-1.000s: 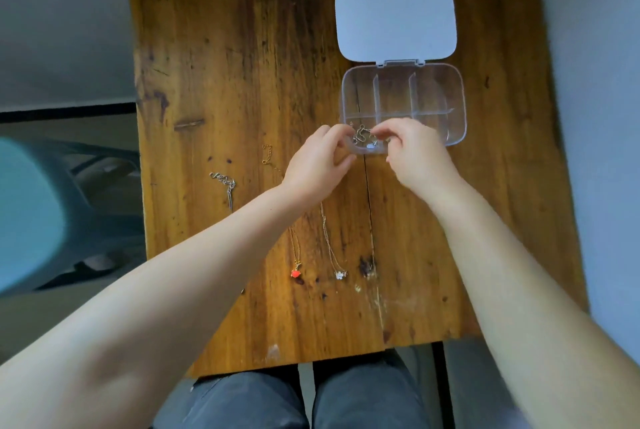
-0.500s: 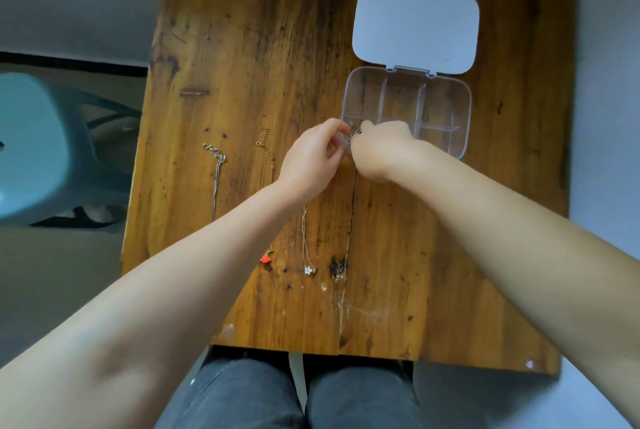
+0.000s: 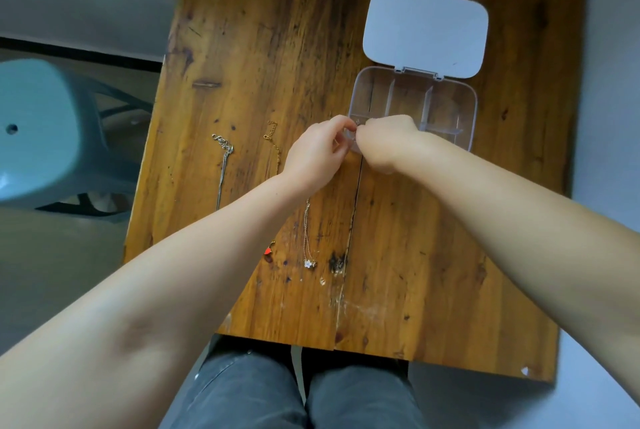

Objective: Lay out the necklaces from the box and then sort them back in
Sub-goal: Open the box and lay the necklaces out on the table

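A clear compartment box [image 3: 450, 106] stands open on the wooden table [image 3: 263, 48], its white lid [image 3: 426, 30] folded back behind it. My left hand [image 3: 317, 155] and my right hand [image 3: 388, 143] meet at the box's near left corner, both pinching a small silver necklace [image 3: 357, 123] that is mostly hidden by my fingers. Three necklaces lie stretched out on the table to the left: a silver chain [image 3: 223, 165], a gold chain [image 3: 273, 143] with a red pendant [image 3: 267, 250], and a thin chain with a white flower charm [image 3: 309, 263].
A pale blue plastic stool [image 3: 38, 131] stands on the floor left of the table. My knees in grey trousers [image 3: 301, 394] sit under the table's near edge. A dark crack runs down the tabletop below my hands.
The view has shifted, so the table sits further right in frame. My hands have stayed together at the box's near left corner, and the bunched silver necklace is now mostly covered by my fingers.
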Demonstrator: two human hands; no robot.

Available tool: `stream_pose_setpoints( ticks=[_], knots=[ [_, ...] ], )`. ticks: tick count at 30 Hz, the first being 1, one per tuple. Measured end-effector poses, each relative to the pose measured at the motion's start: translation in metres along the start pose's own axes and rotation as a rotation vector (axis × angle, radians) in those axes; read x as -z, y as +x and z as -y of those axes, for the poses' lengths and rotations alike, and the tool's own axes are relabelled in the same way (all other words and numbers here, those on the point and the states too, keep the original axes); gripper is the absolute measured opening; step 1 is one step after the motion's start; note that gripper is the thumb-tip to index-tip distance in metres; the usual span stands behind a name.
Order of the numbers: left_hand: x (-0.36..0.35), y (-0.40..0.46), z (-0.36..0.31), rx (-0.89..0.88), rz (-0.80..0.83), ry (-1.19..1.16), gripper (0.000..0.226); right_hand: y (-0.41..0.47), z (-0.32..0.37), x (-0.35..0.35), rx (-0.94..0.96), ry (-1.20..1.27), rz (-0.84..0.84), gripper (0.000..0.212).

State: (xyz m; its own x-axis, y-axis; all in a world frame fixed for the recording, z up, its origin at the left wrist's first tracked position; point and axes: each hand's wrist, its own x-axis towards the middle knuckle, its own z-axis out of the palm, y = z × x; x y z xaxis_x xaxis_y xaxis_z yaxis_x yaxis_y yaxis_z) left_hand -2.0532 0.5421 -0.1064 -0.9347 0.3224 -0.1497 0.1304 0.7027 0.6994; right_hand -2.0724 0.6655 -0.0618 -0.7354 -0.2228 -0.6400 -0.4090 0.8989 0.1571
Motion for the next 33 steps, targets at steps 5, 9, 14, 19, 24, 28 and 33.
stream_pose_setpoints(
  ticks=[5, 9, 14, 19, 24, 28, 33],
  knots=[
    [-0.001, -0.001, 0.001, -0.020, -0.007, 0.015, 0.020, 0.002, -0.003, -0.011, 0.017, -0.072, -0.106, 0.038],
    [-0.001, -0.001, 0.002, -0.031, -0.014, 0.033, 0.021, 0.003, -0.010, -0.016, 0.085, -0.022, -0.111, 0.027],
    [0.000, -0.001, 0.001, -0.019, -0.015, 0.031, 0.021, 0.005, -0.024, -0.020, 0.134, 0.233, -0.142, 0.019],
    [0.002, 0.000, -0.002, 0.024, 0.008, 0.019, 0.021, -0.008, -0.048, -0.022, 0.177, 0.575, -0.235, 0.010],
    [0.014, -0.001, -0.027, -0.083, 0.045, 0.066, 0.043, -0.046, -0.065, -0.009, 0.124, 1.105, -0.321, 0.009],
    [0.019, -0.010, -0.052, -0.084, 0.348, -0.293, 0.015, -0.076, -0.067, -0.004, 0.138, 1.462, -0.352, 0.010],
    [0.037, -0.009, -0.031, 0.094, 0.488, -0.452, 0.045, -0.118, -0.059, -0.042, 0.058, 1.938, -0.253, 0.014]
  ],
)
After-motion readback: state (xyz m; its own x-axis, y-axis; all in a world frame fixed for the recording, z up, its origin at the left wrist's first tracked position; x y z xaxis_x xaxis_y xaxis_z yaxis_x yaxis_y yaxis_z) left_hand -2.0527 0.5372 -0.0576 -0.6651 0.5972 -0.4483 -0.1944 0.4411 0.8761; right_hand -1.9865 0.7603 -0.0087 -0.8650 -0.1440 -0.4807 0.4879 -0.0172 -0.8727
